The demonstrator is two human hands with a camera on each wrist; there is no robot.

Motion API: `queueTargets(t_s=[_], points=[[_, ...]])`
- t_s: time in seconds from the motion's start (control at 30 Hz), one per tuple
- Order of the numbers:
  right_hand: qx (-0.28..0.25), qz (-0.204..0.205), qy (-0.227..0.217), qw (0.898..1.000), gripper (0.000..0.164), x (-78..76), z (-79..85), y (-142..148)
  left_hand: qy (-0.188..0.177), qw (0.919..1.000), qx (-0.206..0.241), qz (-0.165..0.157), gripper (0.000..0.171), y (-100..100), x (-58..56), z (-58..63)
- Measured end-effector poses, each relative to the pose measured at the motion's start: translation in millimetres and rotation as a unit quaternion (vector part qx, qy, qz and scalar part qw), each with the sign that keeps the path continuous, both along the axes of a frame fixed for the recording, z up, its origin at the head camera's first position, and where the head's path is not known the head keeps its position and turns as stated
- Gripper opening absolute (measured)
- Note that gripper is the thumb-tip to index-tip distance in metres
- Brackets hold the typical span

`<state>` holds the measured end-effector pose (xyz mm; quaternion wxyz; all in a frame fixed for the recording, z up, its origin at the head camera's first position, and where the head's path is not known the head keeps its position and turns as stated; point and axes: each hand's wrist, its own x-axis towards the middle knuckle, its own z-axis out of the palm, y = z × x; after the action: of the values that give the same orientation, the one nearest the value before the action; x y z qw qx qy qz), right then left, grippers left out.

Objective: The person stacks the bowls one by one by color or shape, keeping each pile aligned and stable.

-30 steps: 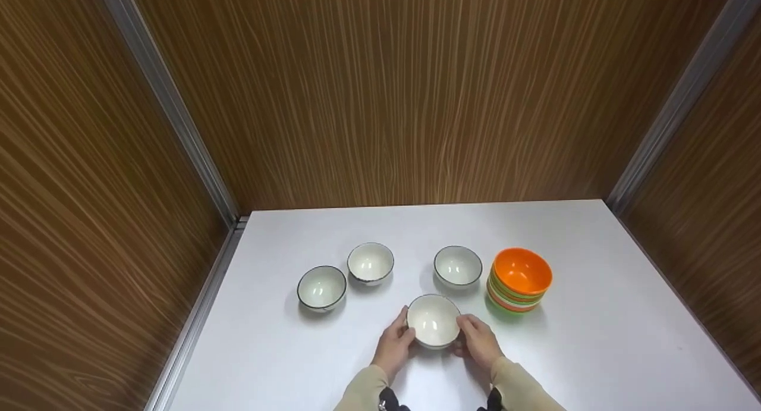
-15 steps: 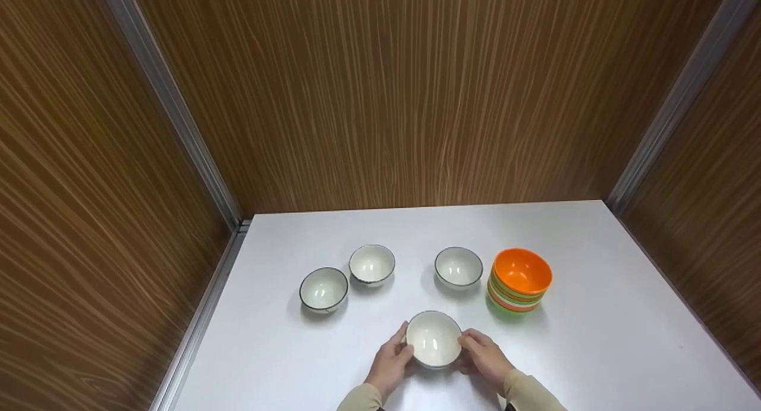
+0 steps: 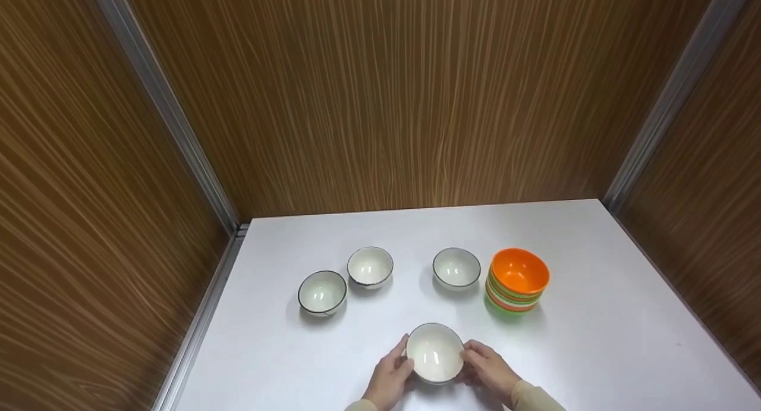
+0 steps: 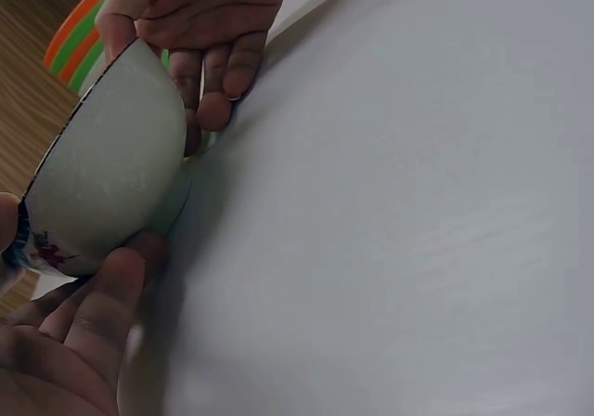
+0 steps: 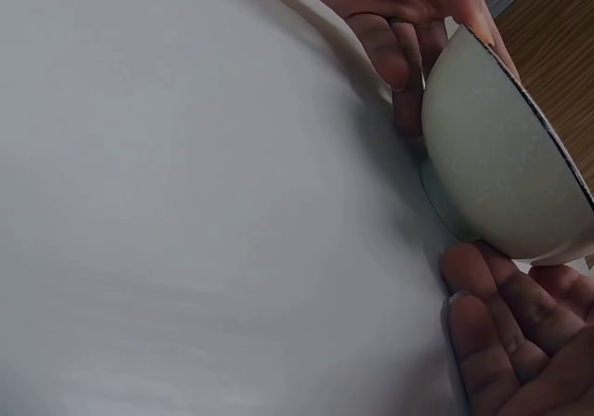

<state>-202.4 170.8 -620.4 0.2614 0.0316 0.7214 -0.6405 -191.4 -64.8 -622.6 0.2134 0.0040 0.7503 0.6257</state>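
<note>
A white bowl (image 3: 435,353) with a thin dark rim is held between both hands near the front of the table, its mouth facing up. My left hand (image 3: 387,376) grips its left side, thumb at the rim and fingers low on the outer wall. On the opposite side my right hand (image 3: 491,370) holds it the same way. A red floral mark shows on the bowl's wall (image 4: 102,156) in the left wrist view. The right wrist view shows the plain outside of the bowl (image 5: 501,156) and its foot close to the tabletop; I cannot tell whether they touch.
Three similar white bowls stand apart farther back: one at left (image 3: 322,294), one beside it (image 3: 370,267), one right of centre (image 3: 456,269). A stack of bowls, orange on top (image 3: 519,272), stands to their right. Wood-grain panels (image 3: 380,102) enclose the white table (image 3: 594,316).
Both hands have drawn the held bowl toward the table's front, keeping their grip. The other bowls and the stack have stayed in place.
</note>
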Motion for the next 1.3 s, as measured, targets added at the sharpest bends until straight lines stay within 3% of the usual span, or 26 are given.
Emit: queueTargets(t_s=[0.4, 0.7, 1.07, 1.17, 1.3], points=[[0.000, 0.002, 0.023, 1.000, 0.026, 4.8, -3.1, 0, -0.005, 0.9998, 0.017, -0.002, 0.057, -1, 6.5, -1.2], [-0.006, -0.001, 0.010, 1.000, 0.024, 4.4, -3.2, 2, 0.005, 0.9998, 0.012, -0.012, 0.057, 0, 4.5, -3.4], [-0.002, -0.005, 0.003, 1.000, 0.025, 6.0, -6.4, 5, -0.036, 0.9986, 0.039, -0.006, 0.058, 1, 3.7, -2.9], [-0.015, -0.005, 0.005, 1.000, 0.032, 6.3, -5.3, 7, -0.029, 0.9993, 0.024, 0.001, 0.057, 2, 1.5, -1.3], [-0.031, -0.006, -0.017, 0.999, 0.055, 6.2, -3.8, 9, -0.026, 0.9991, -0.023, 0.023, 0.064, -2, -4.3, 4.1]])
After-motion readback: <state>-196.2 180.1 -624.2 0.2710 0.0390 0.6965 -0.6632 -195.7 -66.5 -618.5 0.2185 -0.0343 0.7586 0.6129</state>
